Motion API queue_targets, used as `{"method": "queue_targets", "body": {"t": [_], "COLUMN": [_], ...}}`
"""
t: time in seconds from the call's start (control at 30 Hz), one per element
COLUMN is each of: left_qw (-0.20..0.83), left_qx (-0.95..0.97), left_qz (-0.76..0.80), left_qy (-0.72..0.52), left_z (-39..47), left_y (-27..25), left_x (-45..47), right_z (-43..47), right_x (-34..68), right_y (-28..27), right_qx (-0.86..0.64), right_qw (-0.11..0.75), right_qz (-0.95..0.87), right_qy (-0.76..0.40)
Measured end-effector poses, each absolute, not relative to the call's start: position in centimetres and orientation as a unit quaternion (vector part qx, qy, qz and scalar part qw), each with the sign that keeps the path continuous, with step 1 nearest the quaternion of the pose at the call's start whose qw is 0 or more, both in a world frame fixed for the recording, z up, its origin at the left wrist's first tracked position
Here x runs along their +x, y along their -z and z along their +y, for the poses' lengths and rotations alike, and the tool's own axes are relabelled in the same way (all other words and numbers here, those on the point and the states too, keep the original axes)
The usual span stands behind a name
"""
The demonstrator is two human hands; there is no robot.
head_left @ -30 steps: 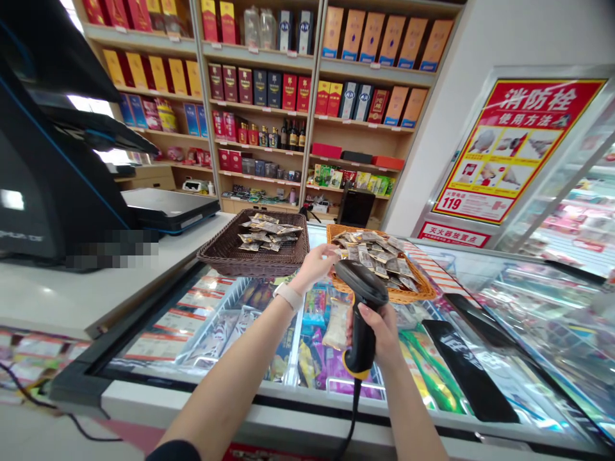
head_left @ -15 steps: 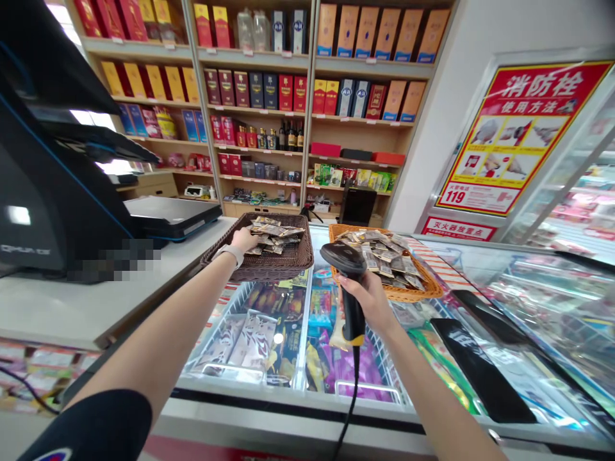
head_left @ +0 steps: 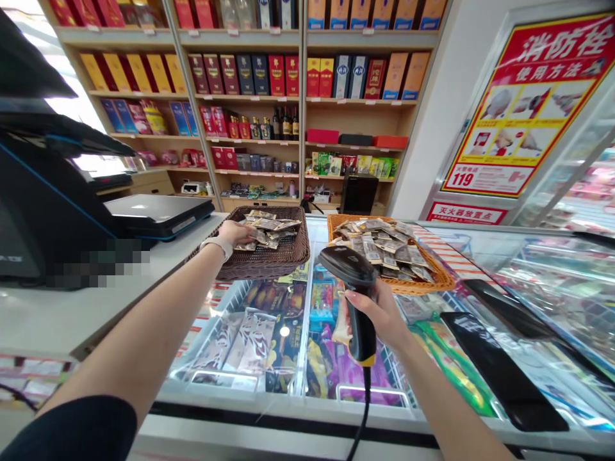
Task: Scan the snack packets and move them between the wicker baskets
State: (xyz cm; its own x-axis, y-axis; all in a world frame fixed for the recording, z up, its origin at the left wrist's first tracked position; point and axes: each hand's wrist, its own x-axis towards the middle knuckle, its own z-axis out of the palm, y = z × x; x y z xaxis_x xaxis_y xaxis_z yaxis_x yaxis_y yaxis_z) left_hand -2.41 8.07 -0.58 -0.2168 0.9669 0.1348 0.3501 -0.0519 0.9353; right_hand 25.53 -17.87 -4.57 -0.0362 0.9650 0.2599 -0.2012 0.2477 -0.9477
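Observation:
In the dark brown wicker basket (head_left: 288, 264), my left hand (head_left: 234, 232) reaches over the left side of a pile of small grey-brown packets (head_left: 270, 224). Its fingers are bent down around the packets at that edge; the fingertips are partly hidden. My right hand (head_left: 384, 314) is wrapped around the handle of a black and yellow barcode scanner (head_left: 361, 320), held upright with its cord hanging down. Just behind the scanner head, an orange wicker basket (head_left: 444, 282) holds more of the same packets (head_left: 384, 246).
Both baskets rest on a glass-topped freezer (head_left: 300, 358) with bagged goods inside. Two dark panels (head_left: 504, 371) lie on its right side. At left, a counter (head_left: 100, 307) carries a flat scale (head_left: 161, 211) and a black machine (head_left: 52, 192). Shelves of boxes (head_left: 245, 77) stand behind.
The view has shifted a little. My left hand has drawn slightly left among the packets. The scanner has come a little nearer and lower in my right hand.

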Motion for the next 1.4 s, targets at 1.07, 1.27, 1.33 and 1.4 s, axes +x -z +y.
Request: {"method": "queue_targets", "body": {"t": [1.07, 1.27, 1.33, 1.4], "left_qw": [0.589, 0.586, 0.57, 0.561], "left_qx": [0.452, 0.435, 0.432, 0.422], "left_qz": [0.326, 0.338, 0.345, 0.347], "left_qy": [-0.586, -0.595, -0.608, -0.622], "left_z": [-8.3, -8.5, -8.5, -8.5], "left_y": [7.3, 6.9, 6.6, 6.4], "left_x": [4.9, 4.5, 4.3, 4.2], "right_z": [-20.2, -20.3, -20.4, -20.6], "right_x": [22.4, 22.3, 22.4, 22.5], "right_y": [6.1, 6.6, 6.8, 6.9], "right_qx": [-0.469, -0.464, -0.464, -0.464], "right_qw": [0.509, 0.512, 0.515, 0.516], "right_qz": [-0.613, -0.607, -0.599, -0.593], "right_qy": [-0.381, -0.392, -0.401, -0.409]}}
